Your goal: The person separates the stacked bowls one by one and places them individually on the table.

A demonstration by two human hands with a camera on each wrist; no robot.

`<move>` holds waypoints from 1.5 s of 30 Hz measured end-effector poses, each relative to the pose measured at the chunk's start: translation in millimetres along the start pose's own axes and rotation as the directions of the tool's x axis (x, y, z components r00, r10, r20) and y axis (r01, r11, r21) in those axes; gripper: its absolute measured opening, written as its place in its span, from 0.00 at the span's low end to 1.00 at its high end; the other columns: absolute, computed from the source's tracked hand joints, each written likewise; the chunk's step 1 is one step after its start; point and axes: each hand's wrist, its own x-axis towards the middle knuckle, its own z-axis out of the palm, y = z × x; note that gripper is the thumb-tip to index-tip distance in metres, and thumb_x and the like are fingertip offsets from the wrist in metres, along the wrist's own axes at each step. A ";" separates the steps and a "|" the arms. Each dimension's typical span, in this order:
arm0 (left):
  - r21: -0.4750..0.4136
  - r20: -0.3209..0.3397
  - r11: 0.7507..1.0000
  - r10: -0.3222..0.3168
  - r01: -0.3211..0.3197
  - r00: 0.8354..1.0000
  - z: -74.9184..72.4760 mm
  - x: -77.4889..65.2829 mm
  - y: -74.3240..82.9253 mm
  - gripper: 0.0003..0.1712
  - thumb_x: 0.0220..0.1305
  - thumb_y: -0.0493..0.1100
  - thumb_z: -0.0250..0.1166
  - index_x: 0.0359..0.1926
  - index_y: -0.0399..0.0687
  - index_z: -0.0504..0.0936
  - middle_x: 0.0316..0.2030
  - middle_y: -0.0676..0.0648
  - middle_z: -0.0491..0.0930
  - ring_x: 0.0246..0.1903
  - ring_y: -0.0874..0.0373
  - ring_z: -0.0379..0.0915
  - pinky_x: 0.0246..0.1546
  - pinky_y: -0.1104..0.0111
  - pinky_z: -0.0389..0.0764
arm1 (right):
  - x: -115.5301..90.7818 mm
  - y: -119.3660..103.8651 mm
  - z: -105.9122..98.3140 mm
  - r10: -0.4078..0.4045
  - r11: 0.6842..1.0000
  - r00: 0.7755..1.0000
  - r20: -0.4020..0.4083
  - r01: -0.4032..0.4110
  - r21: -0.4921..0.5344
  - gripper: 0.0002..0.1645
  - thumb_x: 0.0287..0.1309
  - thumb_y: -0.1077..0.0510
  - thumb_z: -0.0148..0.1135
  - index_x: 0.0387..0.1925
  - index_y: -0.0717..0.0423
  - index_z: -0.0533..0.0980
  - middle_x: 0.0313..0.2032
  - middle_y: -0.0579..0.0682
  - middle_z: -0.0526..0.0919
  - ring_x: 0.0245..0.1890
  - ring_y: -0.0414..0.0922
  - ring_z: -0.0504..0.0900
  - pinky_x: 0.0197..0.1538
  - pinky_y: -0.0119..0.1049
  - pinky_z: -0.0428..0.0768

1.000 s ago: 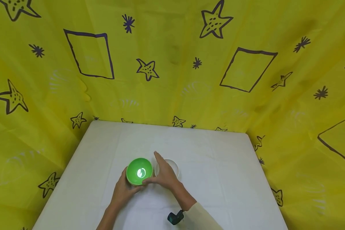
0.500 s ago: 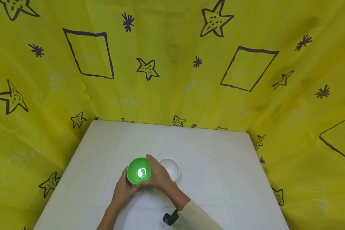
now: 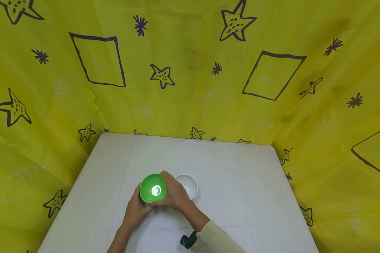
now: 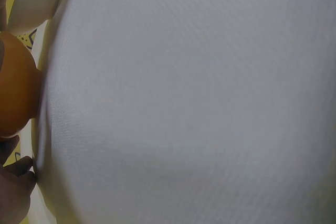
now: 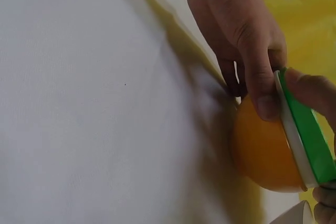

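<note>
Green bowl (image 3: 153,189) is nesting in an orange bowl (image 5: 262,150), a little left of the middle of the white-covered bench (image 3: 234,186), its rim standing above the one beneath. Your right hand (image 3: 175,194) is pinching the green one across its right side, thumb pressing the near edge and fingers reaching round the far side. Your left hand (image 3: 135,211) is curling around the orange one, thumb lying on its outer wall. White bowl (image 3: 190,187) is resting just to the right, partly hidden behind your right hand. Between orange and green, a pale band (image 5: 295,132) is showing (the orange bowl's lip or another bowl, the pictures are not telling which).

Inside the green bowl, the glossy surface is throwing back a bright spot, suggesting hard plastic: you are probably handling something light, stiff and not easily broken, though slick under the fingertips. Squeezing harder is likely gaining you little, since such a wall is more apt to be slipping than giving. Your best hold is looking like the exposed green rim, with thumb and fingers taking opposite sides and avoiding the pale band, where you might be catching two layers together. Your left thumb is lying close to that band; lower down the orange wall, it would probably be steadying the stack more cleanly.
</note>
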 end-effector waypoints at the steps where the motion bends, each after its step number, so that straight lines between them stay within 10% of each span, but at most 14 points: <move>1: -0.003 -0.002 1.000 -0.001 0.001 1.000 0.0 0.1 0.2 0.61 0.51 0.44 0.84 0.77 0.27 0.57 0.71 0.24 0.66 0.71 0.27 0.61 0.70 0.35 0.63 | -0.3 0.2 -0.1 -0.003 1.000 1.000 -0.003 0.003 0.000 0.74 0.38 0.32 0.87 0.78 0.65 0.61 0.75 0.59 0.68 0.74 0.53 0.69 0.70 0.44 0.75; 18: -0.024 -0.018 1.000 0.015 -0.016 1.000 -0.7 0.4 4.0 0.63 0.49 0.43 0.86 0.78 0.32 0.58 0.71 0.27 0.68 0.71 0.29 0.62 0.71 0.36 0.63 | -9.2 -4.1 -22.0 -0.038 0.995 0.992 -0.121 0.048 0.087 0.70 0.39 0.34 0.86 0.76 0.60 0.63 0.69 0.55 0.75 0.61 0.49 0.81 0.58 0.43 0.84; 45: -0.041 -0.013 0.999 -0.015 0.014 1.000 0.8 2.9 0.3 0.67 0.42 0.48 0.90 0.77 0.35 0.60 0.69 0.30 0.71 0.69 0.30 0.66 0.69 0.36 0.67 | -62.7 52.0 -72.7 0.223 0.969 0.921 -0.320 -0.174 0.174 0.68 0.33 0.43 0.91 0.73 0.65 0.66 0.61 0.59 0.82 0.56 0.56 0.85 0.53 0.54 0.86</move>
